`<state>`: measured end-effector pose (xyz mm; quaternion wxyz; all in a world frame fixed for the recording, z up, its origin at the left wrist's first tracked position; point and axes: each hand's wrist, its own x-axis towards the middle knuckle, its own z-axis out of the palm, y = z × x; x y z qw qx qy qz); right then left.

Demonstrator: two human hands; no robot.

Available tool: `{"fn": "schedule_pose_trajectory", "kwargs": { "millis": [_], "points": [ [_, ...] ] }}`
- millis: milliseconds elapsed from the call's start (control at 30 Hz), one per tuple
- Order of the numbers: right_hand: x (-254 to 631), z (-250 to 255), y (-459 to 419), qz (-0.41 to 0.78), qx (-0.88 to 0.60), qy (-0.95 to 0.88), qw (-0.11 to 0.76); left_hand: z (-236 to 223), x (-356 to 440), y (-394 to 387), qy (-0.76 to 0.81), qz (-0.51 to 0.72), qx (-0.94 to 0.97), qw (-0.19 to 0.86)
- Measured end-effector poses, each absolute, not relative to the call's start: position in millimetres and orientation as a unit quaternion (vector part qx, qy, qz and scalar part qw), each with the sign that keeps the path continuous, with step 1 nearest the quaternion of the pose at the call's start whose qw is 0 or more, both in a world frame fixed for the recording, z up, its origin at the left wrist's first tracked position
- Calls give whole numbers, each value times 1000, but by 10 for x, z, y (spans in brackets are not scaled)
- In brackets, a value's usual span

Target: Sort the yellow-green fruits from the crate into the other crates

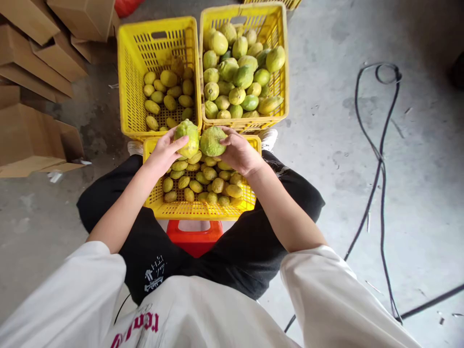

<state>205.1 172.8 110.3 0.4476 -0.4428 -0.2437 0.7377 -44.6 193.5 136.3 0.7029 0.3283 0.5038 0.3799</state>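
Note:
My left hand [168, 148] is closed around a large, bumpy yellow-green fruit [187, 137] that looks like a citron. Close beside it, my right hand [239, 152] grips a rounder, greener bumpy fruit [212, 141] of the same look. Both fruits are held over the far part of a yellow plastic crate [203, 210] between my legs. Smaller oval yellow-green fruits [212, 186] lie in that crate. Whether the two held fruits touch each other is hard to tell.
Ahead on the left stands a yellow crate [123, 77] with smaller fruits; the yellow crate [285, 72] on the right holds larger ones. Cardboard boxes [32, 130] are piled at left. Under me is a red stool [195, 246]. A black cable [380, 164] lies on the concrete floor.

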Motion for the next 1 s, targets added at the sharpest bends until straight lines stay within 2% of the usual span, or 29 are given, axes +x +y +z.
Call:
{"fn": "schedule_pose_trajectory", "kwargs": {
  "millis": [233,467,733,1000],
  "points": [
    [1907,1244,1662,764,-418,-232,434,1400,-314,1880,494,386,304,718],
    [1937,1226,1622,771,-429,-231,410,1363,-354,1775,495,320,292,753],
    [2034,1228,1708,778,-397,-226,430,1320,-431,1850,527,335,293,724],
    [2045,1303,1734,747,-404,-263,459,1341,-344,1835,489,373,283,736]
  ]
}}
